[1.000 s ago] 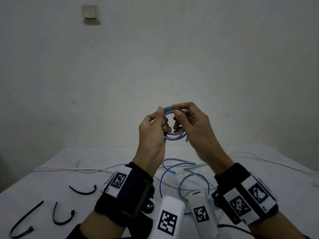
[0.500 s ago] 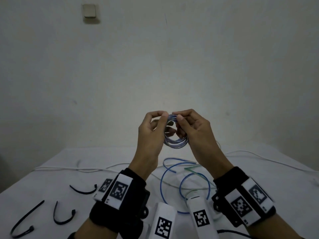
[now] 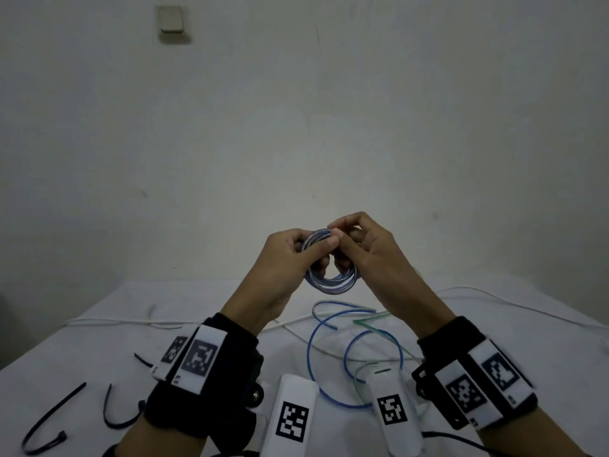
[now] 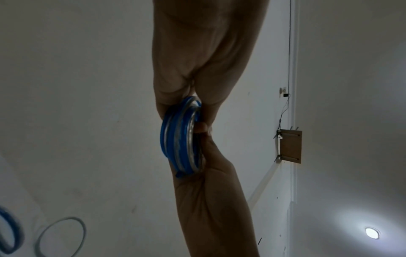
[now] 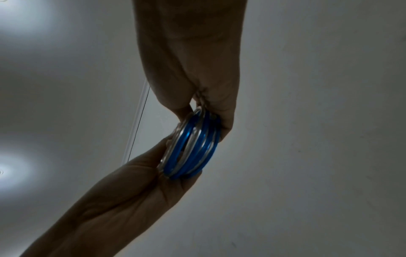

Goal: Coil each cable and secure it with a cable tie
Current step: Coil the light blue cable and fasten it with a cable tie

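Note:
A small coil of blue and clear cable (image 3: 331,285) hangs in the air in front of the wall, above the table. My left hand (image 3: 316,245) pinches the coil's top left with thumb and fingers. My right hand (image 3: 342,235) pinches its top right, fingertips almost meeting the left hand's. The left wrist view shows the coil (image 4: 180,137) edge-on between both hands, with my left hand (image 4: 193,97) above it. In the right wrist view the coil (image 5: 193,146) is held the same way by my right hand (image 5: 199,104). No tie is visible on the coil.
On the white table (image 3: 494,324) lie a loose blue cable (image 3: 311,357), a green cable (image 3: 365,321) and a long white cable (image 3: 131,323). Three black cable ties (image 3: 49,420) lie at the near left. A switch plate (image 3: 171,19) is on the wall.
Both hands have come down a little with the coil. The fingertips have closed together at the top of the coil, which now looks tighter.

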